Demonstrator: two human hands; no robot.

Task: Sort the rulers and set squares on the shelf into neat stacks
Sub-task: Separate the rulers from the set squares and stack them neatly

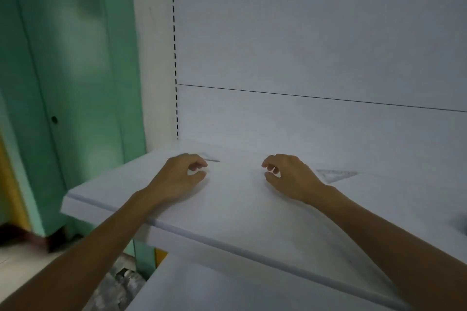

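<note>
Set square (336,175) beside right hand (290,178); second set square (211,158) behind left hand (177,177)

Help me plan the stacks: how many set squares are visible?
2. The right set square lies on the shelf right of the right hand; the left set square peeks out behind the left hand. Clear ones may be hidden.

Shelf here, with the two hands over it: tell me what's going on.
A person reaches both bare hands over a white shelf. The left hand partly hides one clear set square at the back; the right hand is apart from a second set square to its right. Fingers of both hands are curled, but blur hides whether they grip anything. No stack shows yet.
</note>
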